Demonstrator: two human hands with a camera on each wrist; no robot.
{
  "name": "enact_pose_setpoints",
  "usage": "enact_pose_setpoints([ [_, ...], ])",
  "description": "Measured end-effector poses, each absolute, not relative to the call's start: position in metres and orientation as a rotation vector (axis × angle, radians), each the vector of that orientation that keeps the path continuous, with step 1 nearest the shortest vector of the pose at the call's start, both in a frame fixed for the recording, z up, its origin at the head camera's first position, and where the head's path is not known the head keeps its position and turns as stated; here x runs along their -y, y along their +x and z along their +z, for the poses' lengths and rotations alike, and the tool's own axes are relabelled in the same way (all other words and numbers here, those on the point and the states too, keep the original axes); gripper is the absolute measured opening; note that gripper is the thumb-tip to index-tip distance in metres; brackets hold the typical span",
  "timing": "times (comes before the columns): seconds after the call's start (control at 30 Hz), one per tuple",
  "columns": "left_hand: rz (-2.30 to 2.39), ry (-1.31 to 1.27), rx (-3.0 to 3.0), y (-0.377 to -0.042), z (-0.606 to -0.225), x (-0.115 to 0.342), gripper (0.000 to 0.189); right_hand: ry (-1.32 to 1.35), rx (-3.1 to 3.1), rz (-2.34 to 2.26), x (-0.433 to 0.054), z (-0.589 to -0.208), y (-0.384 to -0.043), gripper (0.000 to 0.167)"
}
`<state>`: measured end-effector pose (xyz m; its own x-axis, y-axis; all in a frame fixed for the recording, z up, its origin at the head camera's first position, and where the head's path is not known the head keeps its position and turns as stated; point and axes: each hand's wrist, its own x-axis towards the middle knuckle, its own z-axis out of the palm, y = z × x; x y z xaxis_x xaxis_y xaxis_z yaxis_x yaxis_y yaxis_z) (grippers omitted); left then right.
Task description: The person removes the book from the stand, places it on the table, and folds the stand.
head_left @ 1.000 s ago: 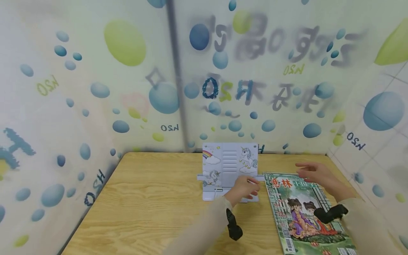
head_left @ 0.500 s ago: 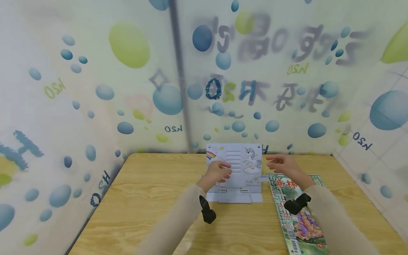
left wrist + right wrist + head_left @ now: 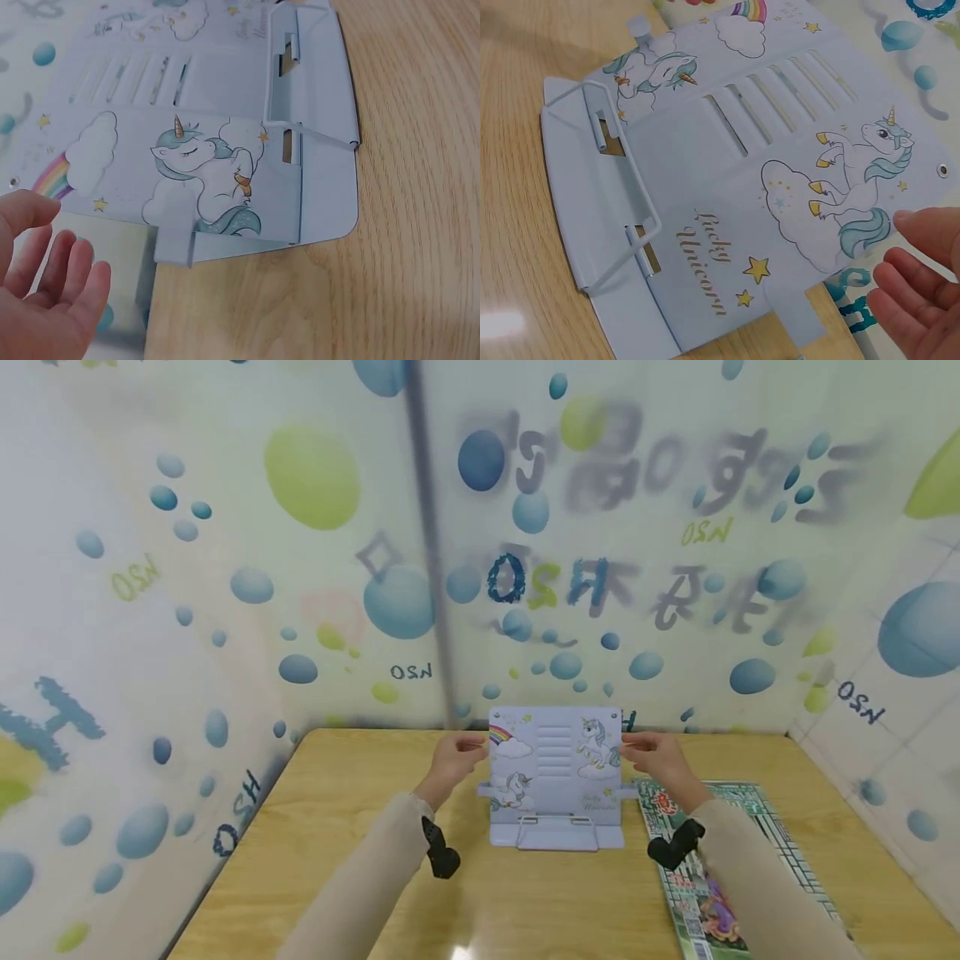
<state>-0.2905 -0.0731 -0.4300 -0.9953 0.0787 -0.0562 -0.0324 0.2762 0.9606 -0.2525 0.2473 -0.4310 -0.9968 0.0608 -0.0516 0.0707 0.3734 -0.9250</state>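
A white book stand (image 3: 557, 789) with unicorn, cloud and rainbow prints stands tilted back on the wooden table. A wire page holder (image 3: 558, 835) runs along its bottom ledge. My left hand (image 3: 454, 762) is at the stand's left edge, fingers loosely bent; in the left wrist view its thumb (image 3: 34, 210) overlaps the upper side edge and the other fingers are beside it. At the opposite edge is my right hand (image 3: 663, 762), thumb and fingers apart and relaxed, with its thumb tip right by the unicorn's tail. Neither hand is curled around the panel.
A green illustrated magazine (image 3: 750, 810) lies right of the stand, partly hidden under my right forearm. The wooden table (image 3: 360, 810) ends at a bubble-patterned wall (image 3: 337, 610) close behind the stand.
My left hand has moved leftward from in front of the stand to its left edge. My right hand has come left from over the magazine to the stand's right edge.
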Motion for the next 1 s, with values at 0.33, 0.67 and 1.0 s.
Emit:
enact_pose_setpoints([
  [0.33,1.975,-0.096,-2.431,-0.297,-0.445,0.058,0.027,0.243,-2.511,-2.017,-0.226,-0.44,-0.255,0.037],
  [0.67,2.078,-0.057,-2.346,-0.299,-0.453,0.059,0.022,0.378,-2.477,-2.053,-0.224,-0.448,-0.261,0.033],
  [1.0,2.043,-0.043,-2.343,-0.289,-0.454,0.059,0.022,0.417,-2.511,-2.011,-0.224,-0.449,-0.261,0.034],
])
